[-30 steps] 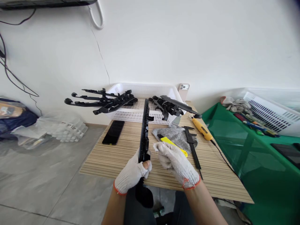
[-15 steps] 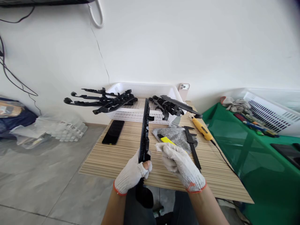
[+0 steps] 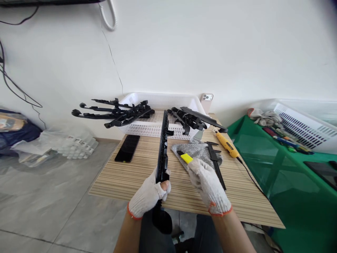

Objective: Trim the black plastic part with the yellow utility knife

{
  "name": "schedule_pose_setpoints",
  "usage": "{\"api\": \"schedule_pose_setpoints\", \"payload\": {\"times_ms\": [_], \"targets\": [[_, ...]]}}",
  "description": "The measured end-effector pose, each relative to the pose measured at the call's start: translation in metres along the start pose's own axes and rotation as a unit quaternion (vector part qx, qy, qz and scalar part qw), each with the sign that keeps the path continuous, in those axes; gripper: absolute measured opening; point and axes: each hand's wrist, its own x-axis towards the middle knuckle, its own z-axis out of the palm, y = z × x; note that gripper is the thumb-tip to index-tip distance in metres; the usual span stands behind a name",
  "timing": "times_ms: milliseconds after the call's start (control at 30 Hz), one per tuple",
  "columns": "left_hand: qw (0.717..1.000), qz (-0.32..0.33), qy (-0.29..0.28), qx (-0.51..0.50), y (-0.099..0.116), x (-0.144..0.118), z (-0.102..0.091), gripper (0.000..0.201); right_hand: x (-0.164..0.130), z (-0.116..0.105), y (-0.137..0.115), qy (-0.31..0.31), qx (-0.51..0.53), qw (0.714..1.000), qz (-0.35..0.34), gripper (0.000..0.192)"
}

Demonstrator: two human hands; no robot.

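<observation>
Fingers of the left hand point(image 3: 149, 193) wrap tight around the long ribbed black part point(image 3: 162, 154), standing it over the table's point(image 3: 123, 179) near edge. Since a second ago the right hand point(image 3: 206, 182) has slid back onto the yellow knife point(image 3: 186, 157), closing on its handle: trimming looks paused. Beyond lie grey cloth point(image 3: 198, 151), a caliper point(image 3: 216, 163), a glossy phone point(image 3: 127, 148) and 1 white mesh basket point(image 3: 158, 105).

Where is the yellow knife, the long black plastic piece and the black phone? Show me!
yellow knife point(image 3: 186, 157), head view, on its yellow body above the right hand.
long black plastic piece point(image 3: 162, 151), head view, on the middle of its length.
black phone point(image 3: 127, 148), head view, on its dark screen.
</observation>
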Motion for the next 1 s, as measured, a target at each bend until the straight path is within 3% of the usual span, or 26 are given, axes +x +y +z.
{"api": "schedule_pose_setpoints", "payload": {"times_ms": [100, 267, 367, 433, 533, 700, 800, 900, 1000], "targets": [[1.000, 0.006, 0.005, 0.004, -0.002, 0.000, -0.001, 0.037, -0.002, 0.000, -0.001, 0.049, -0.027, 0.998, -0.028, 0.042], [0.998, -0.027, 0.025, -0.041, 0.005, -0.001, 0.004, 0.046, -0.003, 0.005, 0.001, 0.064, -0.177, 0.969, -0.158, 0.020], [0.996, -0.055, 0.062, -0.045, 0.014, 0.000, 0.009, 0.052, -0.004, 0.009, 0.010, 0.053, -0.281, 0.931, -0.226, 0.029], [0.994, -0.064, 0.080, -0.047, 0.018, 0.002, 0.011, 0.053, -0.006, 0.011, 0.016, 0.013, -0.340, 0.897, -0.284, 0.033], [0.991, -0.052, 0.111, -0.050, 0.016, 0.004, 0.012, 0.052, -0.009, 0.012, 0.023, -0.063, -0.450, 0.821, -0.346, 0.042], [0.988, -0.044, 0.135, -0.053, 0.006, 0.007, 0.008, 0.046, -0.019, 0.024, 0.016, -0.094, -0.681, 0.667, -0.287, 0.056], [0.987, -0.028, 0.149, -0.060, 0.003, 0.006, 0.006, 0.047, -0.026, 0.036, 0.007, -0.096, -0.757, 0.604, -0.229, 0.063], [0.989, -0.013, 0.142, -0.049, 0.003, 0.005, 0.006, 0.042, -0.031, 0.040, 0.003, -0.109, -0.777, 0.585, -0.207, 0.065], [0.990, -0.010, 0.140, -0.029, 0.002, 0.003, 0.005, 0.038, -0.031, 0.036, 0.004, -0.123, -0.752, 0.609, -0.220, 0.063]]}}
